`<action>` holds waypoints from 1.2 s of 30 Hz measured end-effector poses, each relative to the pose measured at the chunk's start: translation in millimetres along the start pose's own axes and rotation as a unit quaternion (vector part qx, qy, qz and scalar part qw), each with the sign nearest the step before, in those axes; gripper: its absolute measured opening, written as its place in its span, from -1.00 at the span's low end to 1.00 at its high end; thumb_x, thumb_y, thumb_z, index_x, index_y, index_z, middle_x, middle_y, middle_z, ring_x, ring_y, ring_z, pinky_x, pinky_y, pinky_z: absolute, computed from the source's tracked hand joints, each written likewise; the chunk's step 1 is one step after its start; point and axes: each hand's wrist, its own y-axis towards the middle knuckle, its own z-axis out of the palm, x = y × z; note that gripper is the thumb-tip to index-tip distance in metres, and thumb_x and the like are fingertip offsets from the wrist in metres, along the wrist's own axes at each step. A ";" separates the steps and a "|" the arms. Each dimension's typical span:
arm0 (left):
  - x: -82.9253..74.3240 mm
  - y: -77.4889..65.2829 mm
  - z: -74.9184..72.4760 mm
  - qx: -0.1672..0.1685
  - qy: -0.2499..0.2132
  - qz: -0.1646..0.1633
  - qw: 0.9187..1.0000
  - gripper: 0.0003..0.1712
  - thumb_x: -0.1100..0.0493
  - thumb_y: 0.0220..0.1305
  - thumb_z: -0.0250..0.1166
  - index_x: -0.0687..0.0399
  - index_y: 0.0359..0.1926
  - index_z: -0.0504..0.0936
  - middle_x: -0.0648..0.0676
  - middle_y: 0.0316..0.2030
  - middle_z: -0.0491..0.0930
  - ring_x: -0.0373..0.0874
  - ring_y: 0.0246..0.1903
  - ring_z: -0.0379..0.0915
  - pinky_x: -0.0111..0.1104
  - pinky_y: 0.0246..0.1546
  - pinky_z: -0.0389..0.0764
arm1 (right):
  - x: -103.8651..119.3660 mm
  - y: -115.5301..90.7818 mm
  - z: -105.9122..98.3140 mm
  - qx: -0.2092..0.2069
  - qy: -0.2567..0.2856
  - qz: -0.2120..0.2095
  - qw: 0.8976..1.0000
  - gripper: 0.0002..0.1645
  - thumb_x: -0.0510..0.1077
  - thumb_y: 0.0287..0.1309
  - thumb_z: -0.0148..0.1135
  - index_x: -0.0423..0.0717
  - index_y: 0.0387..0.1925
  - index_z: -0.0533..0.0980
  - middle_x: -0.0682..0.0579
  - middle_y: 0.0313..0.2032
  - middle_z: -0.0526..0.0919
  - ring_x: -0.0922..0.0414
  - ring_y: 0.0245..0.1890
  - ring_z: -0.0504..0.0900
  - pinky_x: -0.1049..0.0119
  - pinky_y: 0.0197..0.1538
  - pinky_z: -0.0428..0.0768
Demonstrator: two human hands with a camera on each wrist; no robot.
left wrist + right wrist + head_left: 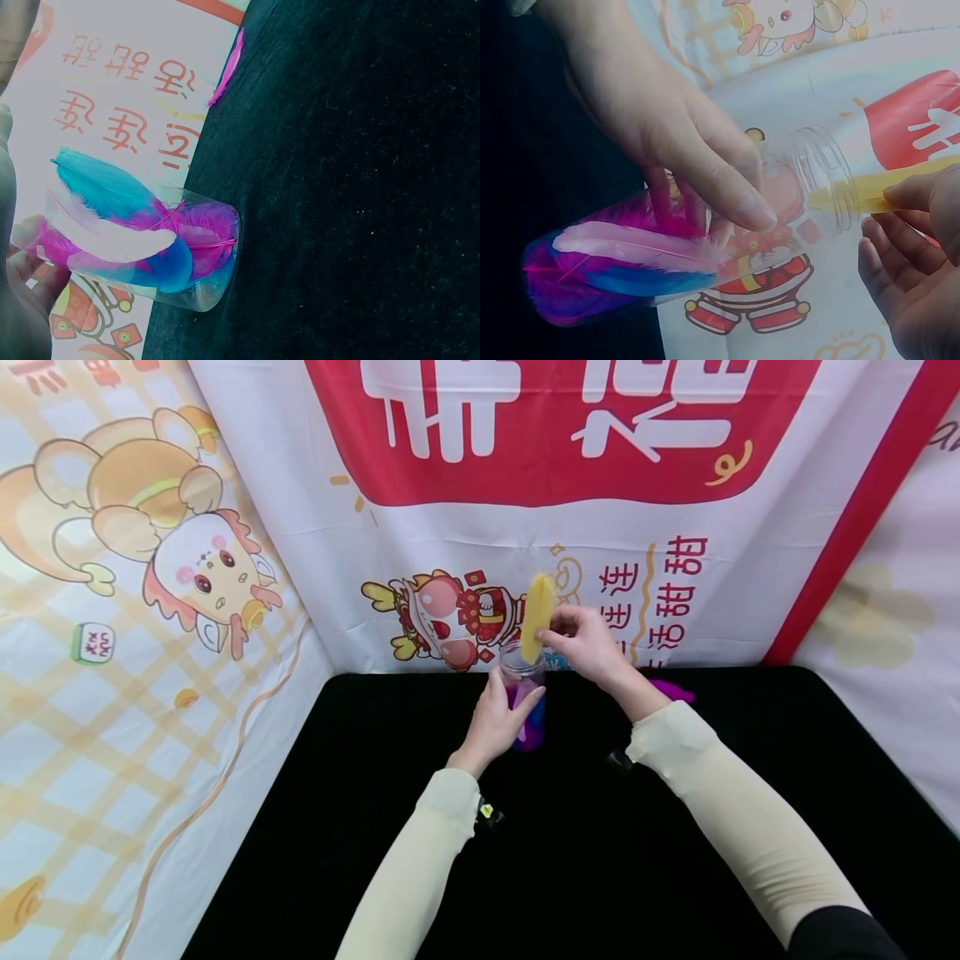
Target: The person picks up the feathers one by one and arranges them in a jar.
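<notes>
My left hand [495,717] grips a clear jar [829,180] round its body, and the jar stands upright on the black table. Inside lie several feathers: a pale pink feather [641,247], a blue one [169,266], a turquoise one [105,184] and magenta ones [206,232]. Between thumb and fingers, my right hand [588,643] pinches a yellow feather [537,614] over the jar. In the right wrist view the feather's lower end reaches in through the threaded mouth, while the rest sticks out above.
A magenta feather [672,691] lies on the black table [585,860] at the back, beyond my right wrist. Printed cloth [450,543] hangs right behind the table's far edge, and another printed cloth [97,693] covers the left side.
</notes>
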 end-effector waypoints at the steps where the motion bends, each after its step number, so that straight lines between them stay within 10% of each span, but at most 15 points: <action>1: 0.1 -0.1 0.1 -0.001 0.001 0.001 1.000 -0.10 -0.51 0.30 0.17 -0.15 0.41 0.13 0.08 0.28 0.40 -0.04 0.24 0.43 -0.05 0.28 0.46 | 0.2 -0.4 0.1 0.000 -0.003 0.002 1.000 -0.75 -0.25 0.34 0.33 -0.33 -0.03 0.65 -0.25 -0.12 0.74 0.03 -0.20 0.69 0.42 -0.20 0.63; 36: 1.6 0.7 -0.5 0.008 -0.018 0.007 1.000 -0.04 -0.50 0.31 0.17 -0.07 0.46 0.12 0.06 0.27 0.39 -0.06 0.19 0.44 -0.04 0.24 0.47 | -2.8 -1.8 14.1 -0.017 0.013 0.002 1.000 -0.85 -0.21 0.26 0.40 -0.23 -0.19 0.69 -0.09 -0.24 0.75 0.07 -0.19 0.63 0.30 -0.17 0.60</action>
